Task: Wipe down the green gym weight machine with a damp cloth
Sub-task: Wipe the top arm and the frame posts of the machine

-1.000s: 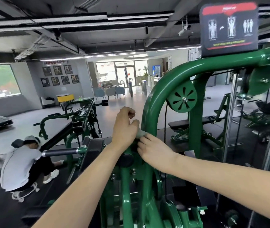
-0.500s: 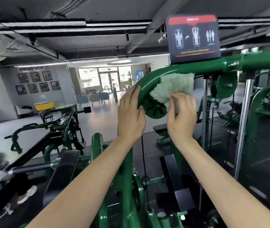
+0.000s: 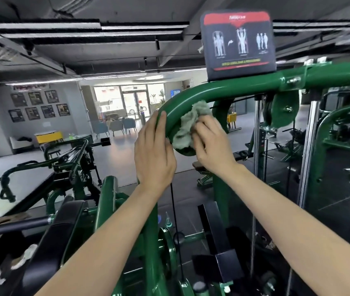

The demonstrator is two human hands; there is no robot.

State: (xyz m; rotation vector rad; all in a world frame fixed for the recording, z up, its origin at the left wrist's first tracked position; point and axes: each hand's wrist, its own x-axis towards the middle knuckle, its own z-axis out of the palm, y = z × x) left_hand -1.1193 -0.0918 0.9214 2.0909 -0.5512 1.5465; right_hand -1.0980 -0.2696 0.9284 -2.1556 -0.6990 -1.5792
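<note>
The green weight machine [image 3: 229,90] fills the middle of the view, its thick tube curving up from below and running right under a black and red instruction placard [image 3: 239,42]. My left hand [image 3: 154,152] lies flat against the outer side of the curve, fingers straight. My right hand [image 3: 210,144] presses a bunched pale green cloth [image 3: 188,127] against the inner side of the curve and over the green pulley wheel [image 3: 185,151], most of which is hidden.
A black cable [image 3: 175,210] drops from the pulley. Chrome guide rods [image 3: 307,150] and a second green pulley [image 3: 285,112] stand at right. A black padded seat [image 3: 52,242] and another green machine [image 3: 67,159] lie at left. Chairs [image 3: 116,126] stand far back.
Both hands rose from the lower frame to the upper curve. Since half a second ago the cloth has slid down from the tube's underside onto the pulley and bunched up.
</note>
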